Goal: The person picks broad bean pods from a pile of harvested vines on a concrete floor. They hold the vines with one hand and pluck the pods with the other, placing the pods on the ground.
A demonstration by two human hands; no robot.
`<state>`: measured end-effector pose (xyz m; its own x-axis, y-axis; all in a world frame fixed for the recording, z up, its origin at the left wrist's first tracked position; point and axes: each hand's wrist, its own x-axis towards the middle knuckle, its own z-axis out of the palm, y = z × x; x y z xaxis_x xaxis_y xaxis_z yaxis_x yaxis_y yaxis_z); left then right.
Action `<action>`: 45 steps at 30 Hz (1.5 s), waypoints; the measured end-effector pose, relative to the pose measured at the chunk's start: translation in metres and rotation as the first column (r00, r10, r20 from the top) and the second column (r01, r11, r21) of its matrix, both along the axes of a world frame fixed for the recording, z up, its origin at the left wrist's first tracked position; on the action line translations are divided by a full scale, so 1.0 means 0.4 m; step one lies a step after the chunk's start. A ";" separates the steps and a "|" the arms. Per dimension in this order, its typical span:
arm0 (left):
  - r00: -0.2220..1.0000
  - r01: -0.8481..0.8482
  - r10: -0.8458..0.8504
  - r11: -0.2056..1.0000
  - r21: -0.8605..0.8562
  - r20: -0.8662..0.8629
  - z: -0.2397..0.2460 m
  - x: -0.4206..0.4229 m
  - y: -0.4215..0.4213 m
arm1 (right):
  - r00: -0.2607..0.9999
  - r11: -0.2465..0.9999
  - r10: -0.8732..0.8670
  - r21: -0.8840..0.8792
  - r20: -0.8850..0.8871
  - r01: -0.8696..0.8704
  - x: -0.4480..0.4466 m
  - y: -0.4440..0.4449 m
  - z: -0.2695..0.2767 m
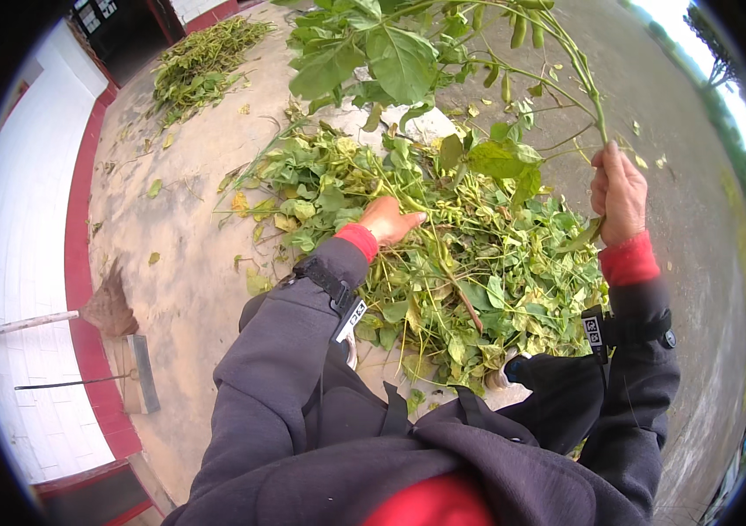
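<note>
Gripped in my right hand [619, 194] is the stem of a leafy bean plant [405, 62] with green pods, held up at the right. The plant's branches and broad leaves reach across the top of the view. My left hand [388, 221] is low over a heap of picked leaves and stems [511, 263], thumb pointing right; its fingers are mostly hidden, so whether it grasps anything cannot be told. A brown stalk [468, 306] lies on the heap, in front of my feet.
Another pile of bean plants [205, 62] lies on the concrete at the upper left. A broom [110, 302] and a long-handled dustpan [141, 375] stand by the white wall [31, 230] with its red base. Loose leaves are scattered about the ground.
</note>
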<state>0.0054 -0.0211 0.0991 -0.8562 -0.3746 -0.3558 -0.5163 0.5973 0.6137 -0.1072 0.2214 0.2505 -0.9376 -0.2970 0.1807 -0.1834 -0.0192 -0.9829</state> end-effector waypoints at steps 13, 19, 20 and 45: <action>0.755 0.063 0.476 0.632 0.772 -0.451 0.119 -0.046 0.143 | 0.831 0.884 -0.015 0.382 -0.556 0.271 0.112 -0.053 -0.335; 0.789 -0.046 0.602 0.259 0.965 -0.124 0.081 -0.049 0.105 | 0.569 0.821 0.231 0.472 -0.789 0.320 0.159 -0.088 -0.369; 0.786 0.025 0.587 0.282 0.959 -0.193 0.078 -0.050 0.101 | 0.568 0.820 0.225 0.468 -0.792 0.328 0.162 -0.091 -0.362; 0.826 0.458 0.194 0.316 0.831 -0.529 0.139 -0.011 0.097 | 0.580 0.622 0.742 -0.023 0.336 -0.783 0.171 -0.071 -0.298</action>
